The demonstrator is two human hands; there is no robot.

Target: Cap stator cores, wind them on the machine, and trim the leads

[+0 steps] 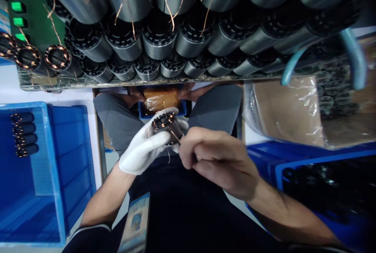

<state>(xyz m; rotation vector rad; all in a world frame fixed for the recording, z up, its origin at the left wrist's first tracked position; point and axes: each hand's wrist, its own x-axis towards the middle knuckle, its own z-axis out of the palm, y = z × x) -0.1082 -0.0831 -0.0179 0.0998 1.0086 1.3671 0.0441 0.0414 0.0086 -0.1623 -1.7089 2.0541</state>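
Note:
My left hand (149, 143), in a white glove, is wrapped around a motor stator (172, 127) above my lap. Its upper end faces the camera and shows a ring of copper windings in black slots. My right hand (211, 157) is bare and blurred by motion, close on the stator's right side. Its fingers are closed in a pinch on a thin copper wire (175, 137) that runs along the stator; the wire's end is hidden by the fingers. Another loose wire (169, 156) hangs below the stator.
Rows of metal stators (158, 41) stand on the bench (114, 84) ahead, some trailing copper wires. At left a blue crate (70, 159) holds several wound stators (25, 133). A blue bin (279, 167) with dark parts and a plastic-covered carton (288, 108) lie right. Light-blue tool handles (293, 65) overhang the bench.

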